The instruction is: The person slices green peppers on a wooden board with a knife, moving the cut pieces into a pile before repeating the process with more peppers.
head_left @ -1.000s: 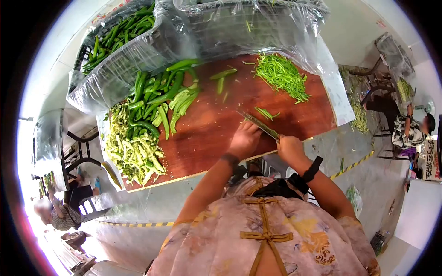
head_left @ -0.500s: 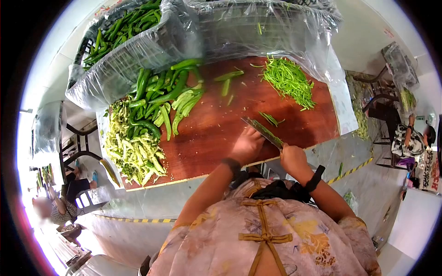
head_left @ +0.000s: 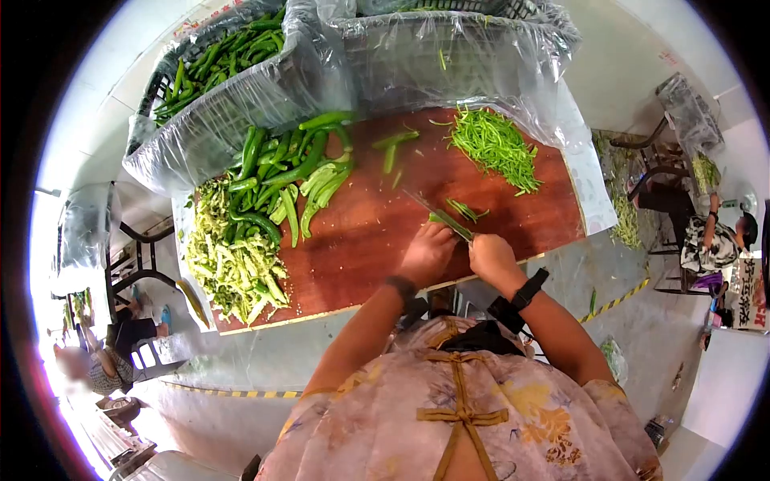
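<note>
A knife (head_left: 447, 222) is gripped by its handle in my right hand (head_left: 492, 260), its blade slanting up and left over the red-brown board (head_left: 377, 264). Close beside the blade, my left hand (head_left: 427, 255) presses down with curled fingers on a piece of green pepper (head_left: 434, 217), mostly covered by the fingers. Just beyond the knife lie a few cut pepper strips (head_left: 464, 210). At the board's far right is a heap of thin green shreds (head_left: 495, 148). Halved pepper pieces (head_left: 325, 183) and whole green peppers (head_left: 277, 160) lie to the left.
Pale seedy pepper cores (head_left: 233, 272) are piled at the board's left edge. Behind stand plastic-lined crates; the left crate (head_left: 228, 88) holds green peppers, and clear film (head_left: 457, 64) drapes the other. Other people sit at the far left and right (head_left: 710, 240).
My right hand and the knife have shifted left and up, bringing the blade nearer my left fingertips. My left hand stays almost in place. The view has tilted slightly.
</note>
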`<state>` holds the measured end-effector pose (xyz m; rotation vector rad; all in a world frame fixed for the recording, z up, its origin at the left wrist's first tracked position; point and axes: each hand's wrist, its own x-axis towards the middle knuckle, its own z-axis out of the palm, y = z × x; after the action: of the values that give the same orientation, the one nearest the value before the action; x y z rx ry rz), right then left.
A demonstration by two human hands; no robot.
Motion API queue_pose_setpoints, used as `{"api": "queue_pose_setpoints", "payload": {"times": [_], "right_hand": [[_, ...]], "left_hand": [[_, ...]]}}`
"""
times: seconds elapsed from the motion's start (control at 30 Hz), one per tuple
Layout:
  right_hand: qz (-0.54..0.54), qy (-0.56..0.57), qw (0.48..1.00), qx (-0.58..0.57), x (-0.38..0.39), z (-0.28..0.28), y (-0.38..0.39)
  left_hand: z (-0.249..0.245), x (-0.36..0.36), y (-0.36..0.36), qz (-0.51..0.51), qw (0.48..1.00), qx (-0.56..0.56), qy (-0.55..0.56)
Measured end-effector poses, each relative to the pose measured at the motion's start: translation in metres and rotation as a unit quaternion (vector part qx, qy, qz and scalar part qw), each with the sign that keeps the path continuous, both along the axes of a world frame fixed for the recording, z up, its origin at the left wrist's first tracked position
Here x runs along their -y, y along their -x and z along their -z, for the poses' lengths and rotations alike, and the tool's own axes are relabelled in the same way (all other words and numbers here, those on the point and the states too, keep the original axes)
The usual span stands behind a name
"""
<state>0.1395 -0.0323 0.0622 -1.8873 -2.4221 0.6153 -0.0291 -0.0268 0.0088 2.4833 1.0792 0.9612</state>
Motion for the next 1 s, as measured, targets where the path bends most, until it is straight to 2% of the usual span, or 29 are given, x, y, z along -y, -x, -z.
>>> {"api": "queue_pose_setpoints", "payload": {"times": [0.23, 0.53, 0.6, 0.67, 0.73, 0.8, 0.9, 1.0], "right_hand": [[0.029, 0.006, 0.999, 0.027, 0.031, -0.003, -0.026], [0.058, -0.044, 0.996, -0.046, 0.036, -0.004, -0.025], [0.05, -0.022, 0.998, 0.022, 0.041, -0.011, -0.026], [0.047, -0.025, 0.998, 0.018, 0.046, -0.01, -0.028], [0.041, -0.034, 0.999, 0.01, 0.041, -0.005, -0.027], [0.02, -0.108, 0.994, 0.012, 0.023, 0.012, -0.027], [0.039, -0.086, 0.995, -0.004, -0.006, 0.011, -0.026], [0.044, -0.083, 0.996, -0.01, 0.01, -0.004, -0.031]], "left_hand": [[0.008, 0.002, -0.002, -0.014, 1.0, -0.009, -0.01], [-0.002, 0.004, 0.001, -0.006, 1.0, 0.002, 0.007], [-0.005, 0.002, -0.002, -0.007, 1.0, 0.002, -0.006], [-0.009, 0.007, -0.002, -0.04, 0.998, -0.039, -0.017], [-0.005, 0.006, 0.001, -0.024, 0.999, -0.037, 0.001], [-0.003, 0.004, 0.001, -0.007, 0.999, -0.036, 0.012], [-0.002, 0.006, 0.002, -0.017, 0.998, -0.06, 0.007], [0.005, 0.006, 0.0, -0.033, 0.999, -0.014, -0.02]]}}
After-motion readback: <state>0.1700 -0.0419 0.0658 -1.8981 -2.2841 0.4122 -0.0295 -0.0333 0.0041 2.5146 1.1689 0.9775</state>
